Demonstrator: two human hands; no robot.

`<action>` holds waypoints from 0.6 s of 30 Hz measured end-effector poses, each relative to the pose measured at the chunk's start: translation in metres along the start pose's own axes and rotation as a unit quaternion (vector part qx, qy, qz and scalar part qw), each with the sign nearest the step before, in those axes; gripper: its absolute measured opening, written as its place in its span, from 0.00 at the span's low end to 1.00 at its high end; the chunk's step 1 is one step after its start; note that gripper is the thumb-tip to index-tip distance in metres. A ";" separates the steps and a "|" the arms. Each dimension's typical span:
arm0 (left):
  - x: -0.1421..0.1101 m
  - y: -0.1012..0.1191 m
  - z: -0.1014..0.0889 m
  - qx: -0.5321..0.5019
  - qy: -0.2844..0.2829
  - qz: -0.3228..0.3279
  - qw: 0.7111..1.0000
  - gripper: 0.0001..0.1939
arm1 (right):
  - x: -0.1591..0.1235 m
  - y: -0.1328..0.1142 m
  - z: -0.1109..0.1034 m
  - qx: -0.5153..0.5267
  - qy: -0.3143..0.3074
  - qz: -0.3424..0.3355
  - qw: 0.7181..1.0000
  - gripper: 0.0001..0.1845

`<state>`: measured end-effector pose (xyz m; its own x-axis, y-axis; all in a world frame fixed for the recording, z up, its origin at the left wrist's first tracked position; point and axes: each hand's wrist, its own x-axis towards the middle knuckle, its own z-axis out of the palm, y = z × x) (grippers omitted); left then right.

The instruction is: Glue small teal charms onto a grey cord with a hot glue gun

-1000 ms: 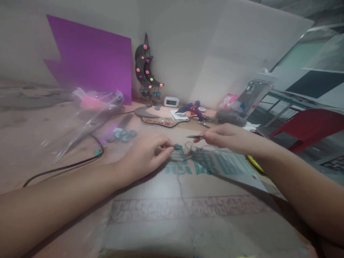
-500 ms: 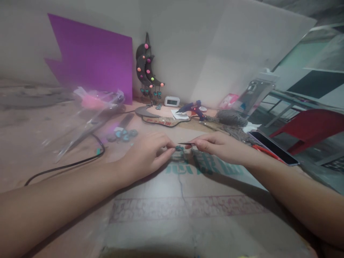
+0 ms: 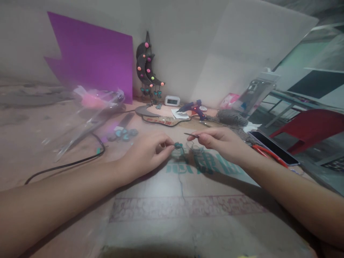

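My left hand (image 3: 154, 150) pinches a small teal piece (image 3: 178, 145) between thumb and fingertips, just above the printed board. A thin grey yarn (image 3: 181, 182) trails down from the piece toward me over the board. To the right, my right hand (image 3: 215, 139) is closed around a thin, dark, pointed tool (image 3: 191, 135); its tip points left, slightly above and right of the teal piece, apart from it. Whether the tool is a hook, a needle or something else is too small to tell. A loop of pale yarn (image 3: 191, 145) hangs below the right fingertips.
Beyond my hands lie a blue glue gun (image 3: 192, 107), a grey moon shape (image 3: 146, 110) and a white clock (image 3: 172, 100). Teal butterfly pieces (image 3: 123, 134) and a black cable (image 3: 67, 165) are at left. Grey yarn (image 3: 232, 117), orange-handled scissors (image 3: 268, 154) and a phone (image 3: 274, 147) are at right.
My right hand has moved slightly up and right, drawing the pointed tool away from the teal piece. My left hand keeps its pinch almost in place.
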<state>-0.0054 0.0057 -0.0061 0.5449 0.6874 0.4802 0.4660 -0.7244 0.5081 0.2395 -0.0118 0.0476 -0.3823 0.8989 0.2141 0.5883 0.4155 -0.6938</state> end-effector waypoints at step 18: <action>0.003 0.004 -0.004 -0.115 0.001 -0.169 0.979 0.11 | 0.003 0.023 0.006 -0.212 0.129 -0.164 0.955 0.16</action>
<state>-0.0047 0.0053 0.0004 0.3852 0.8859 0.2583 0.4506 -0.4249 0.7851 0.2473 -0.0005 0.0281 -0.4402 0.6921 0.5720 0.7237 0.6506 -0.2302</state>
